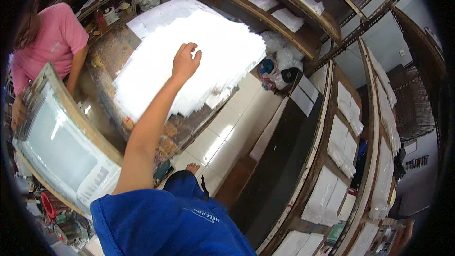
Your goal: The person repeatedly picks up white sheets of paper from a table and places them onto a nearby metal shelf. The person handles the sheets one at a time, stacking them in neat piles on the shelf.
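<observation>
My left hand [186, 62] reaches out over a broad, fanned spread of white sheets [213, 38] on a worn, stained table [113, 50]. Its fingers are bent and the thumb stands apart from them, with nothing visible between. Whether the fingertips touch the sheets, I cannot tell. The bare forearm comes from a blue short sleeve. My right hand is out of view.
At left, a person in a pink shirt [59, 33] has a hand at a framed screen [61, 137]. Shelves with white packets [260, 1] line the back; racks with more packets [327, 194] stand at right. Plastic bags [284, 52] lie beyond the table.
</observation>
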